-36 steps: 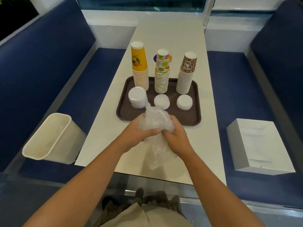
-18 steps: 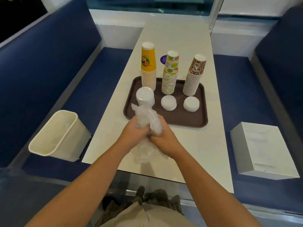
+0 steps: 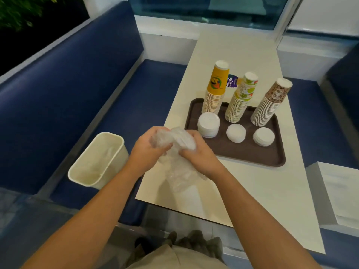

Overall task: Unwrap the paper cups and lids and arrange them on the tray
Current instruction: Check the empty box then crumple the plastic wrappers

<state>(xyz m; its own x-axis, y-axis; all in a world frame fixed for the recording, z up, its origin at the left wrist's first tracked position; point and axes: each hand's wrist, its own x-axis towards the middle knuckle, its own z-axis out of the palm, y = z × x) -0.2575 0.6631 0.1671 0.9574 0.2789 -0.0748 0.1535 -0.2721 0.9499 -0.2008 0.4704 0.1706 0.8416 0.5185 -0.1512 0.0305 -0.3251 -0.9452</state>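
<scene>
A brown tray point(image 3: 258, 156) on the white table carries three upside-down cup stacks: yellow point(image 3: 215, 88), green-patterned point(image 3: 240, 98) and brown-patterned point(image 3: 270, 103). In front of each stands a pile of white lids: a tall left pile point(image 3: 208, 125), a middle pile point(image 3: 236, 133) and a right pile point(image 3: 263, 136). Near the table's left front edge, my left hand point(image 3: 149, 152) and my right hand point(image 3: 198, 152) both grip a crumpled clear plastic wrapper point(image 3: 174, 144), whose loose end hangs down to the table.
A cream waste bin point(image 3: 97, 162) with some clear plastic inside sits on the blue bench seat left of the table. A white box point(image 3: 342, 193) lies on the right bench. A purple label point(image 3: 232, 80) stands behind the cups. Windows and a wall close the far end.
Both hands have carried the wrapper leftward, from in front of the tray toward the table's left edge and the bin, crumpling it tighter. The view has swung left.
</scene>
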